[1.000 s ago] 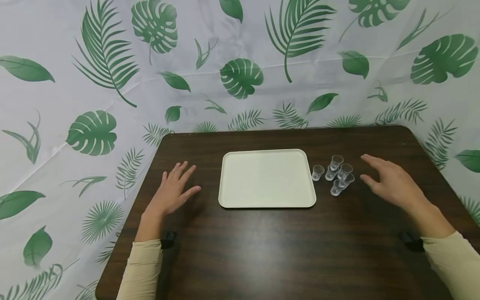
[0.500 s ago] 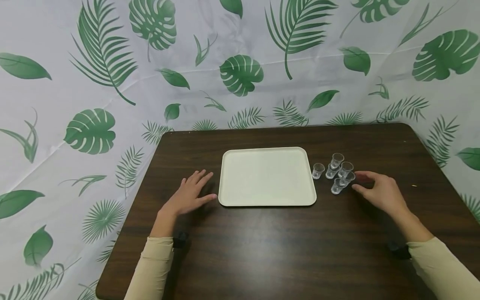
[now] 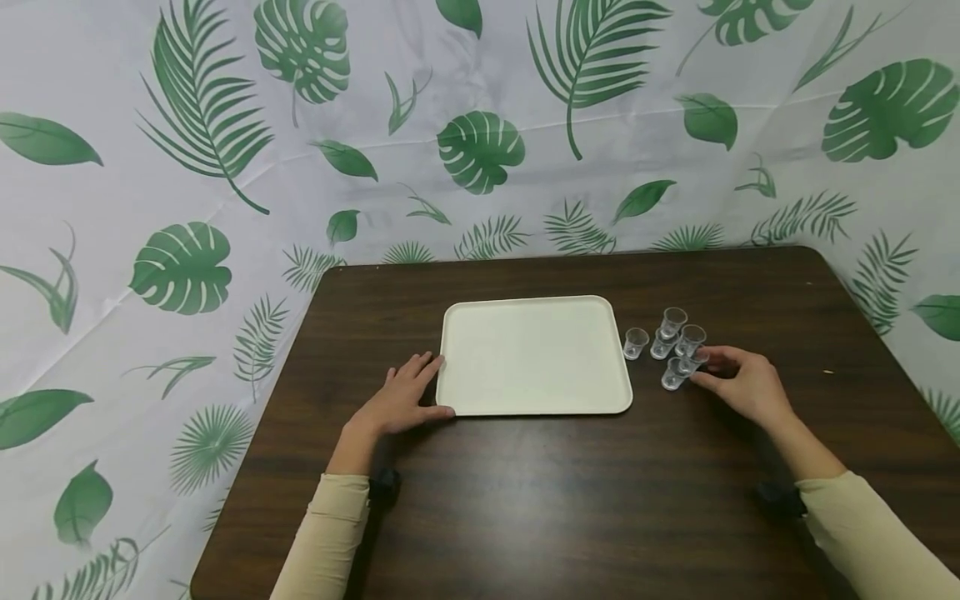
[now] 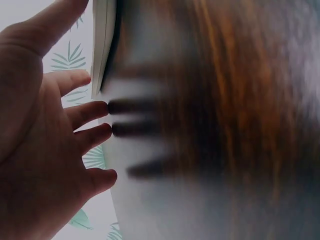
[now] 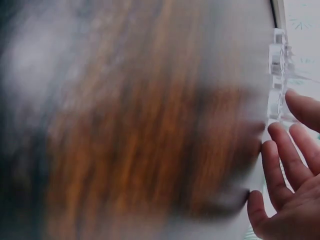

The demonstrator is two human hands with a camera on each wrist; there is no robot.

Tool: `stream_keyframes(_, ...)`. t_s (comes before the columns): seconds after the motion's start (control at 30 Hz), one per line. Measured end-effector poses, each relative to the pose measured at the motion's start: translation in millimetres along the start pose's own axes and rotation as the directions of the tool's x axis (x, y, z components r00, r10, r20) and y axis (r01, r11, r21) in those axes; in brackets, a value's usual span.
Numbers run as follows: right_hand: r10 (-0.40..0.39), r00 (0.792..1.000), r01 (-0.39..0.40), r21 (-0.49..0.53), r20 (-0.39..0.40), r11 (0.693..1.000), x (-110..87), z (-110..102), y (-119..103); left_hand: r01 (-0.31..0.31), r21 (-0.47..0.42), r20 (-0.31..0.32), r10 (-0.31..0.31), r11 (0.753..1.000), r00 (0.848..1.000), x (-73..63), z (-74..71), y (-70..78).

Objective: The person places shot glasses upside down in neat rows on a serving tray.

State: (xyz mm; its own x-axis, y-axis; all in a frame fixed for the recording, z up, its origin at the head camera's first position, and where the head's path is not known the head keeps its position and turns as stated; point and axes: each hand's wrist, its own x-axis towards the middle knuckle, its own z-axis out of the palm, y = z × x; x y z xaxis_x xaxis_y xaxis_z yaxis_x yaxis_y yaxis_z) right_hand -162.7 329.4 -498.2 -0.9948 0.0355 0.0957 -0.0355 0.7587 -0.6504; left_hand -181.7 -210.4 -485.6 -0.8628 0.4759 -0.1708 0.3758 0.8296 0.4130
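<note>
A cream rectangular tray (image 3: 534,357) lies on the dark wooden table. My left hand (image 3: 401,402) is at its left end, fingers spread, with the thumb at the near left corner and fingertips at the left rim; the left wrist view shows the tray's edge (image 4: 102,47) beside the thumb. Several small clear shot glasses stand grouped right of the tray. My right hand (image 3: 746,385) pinches the nearest right shot glass (image 3: 694,359) between thumb and fingers. In the right wrist view, the row of glasses (image 5: 276,62) extends beyond the thumb.
One shot glass (image 3: 636,342) stands apart from the group, close to the tray's right rim. Another glass (image 3: 673,322) is at the group's far side. A white curtain (image 3: 480,217) printed with green leaves hangs behind the table (image 3: 525,500) and along its sides.
My left hand has moved right and towards me, reaching the tray's left rim. My right hand has come left and lower, closing its thumb and fingers round a shot glass. Tray and glasses stay put.
</note>
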Motion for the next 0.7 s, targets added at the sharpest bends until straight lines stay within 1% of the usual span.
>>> stream_keyframes(0.23,0.019,1.0,-0.019,0.001,0.002,1.0,1.8,3.1,-0.3,0.033,-0.008,-0.004,-0.033,0.999,0.999,-1.0,2.9,3.5)
stream_keyframes(0.37,0.02,1.0,-0.02,0.01,0.002,1.0,2.0,5.4,-0.5,0.048,-0.029,-0.002,-0.048,0.998,0.999,-2.9,4.0,4.6)
stream_keyframes(0.5,0.021,1.0,-0.021,0.013,-0.001,1.0,2.2,6.5,0.2,0.054,-0.037,0.003,-0.054,0.998,0.999,-2.7,4.5,4.2)
stream_keyframes(0.7,0.017,1.0,-0.017,0.007,-0.005,1.0,2.4,6.0,1.5,0.048,-0.054,-0.003,-0.048,0.997,0.999,-1.5,3.2,5.4)
